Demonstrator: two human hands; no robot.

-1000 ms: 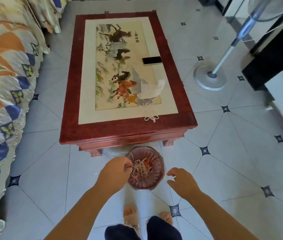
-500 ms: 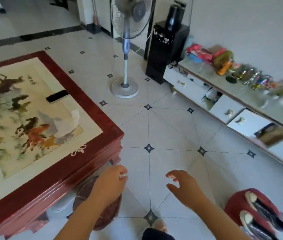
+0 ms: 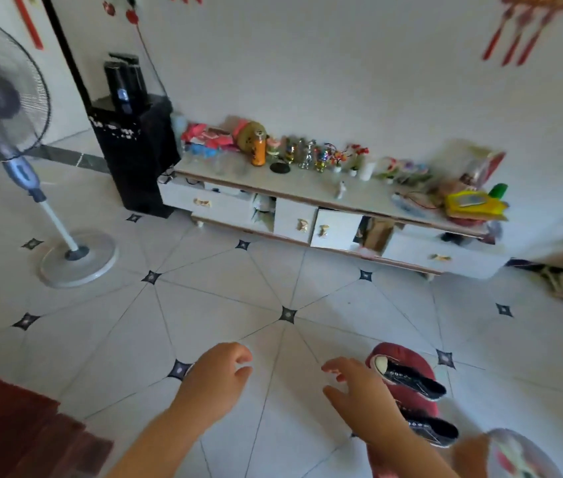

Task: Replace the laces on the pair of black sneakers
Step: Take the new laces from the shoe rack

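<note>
The right hand (image 3: pixel 355 388) covers part of the black sneakers (image 3: pixel 414 379), its fingers loose and empty. On the left hand (image 3: pixel 216 374) the fingers curl; I cannot tell if they hold anything.

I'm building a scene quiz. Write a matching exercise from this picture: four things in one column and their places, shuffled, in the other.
Things
1. fan
2. sneakers
3. bottle
4. left hand

Places
a. on the white cabinet
b. on the red pad, beside the right hand
c. standing at the far left
d. holding nothing, above the floor

Pairs: 1-c, 2-b, 3-a, 4-d
</note>
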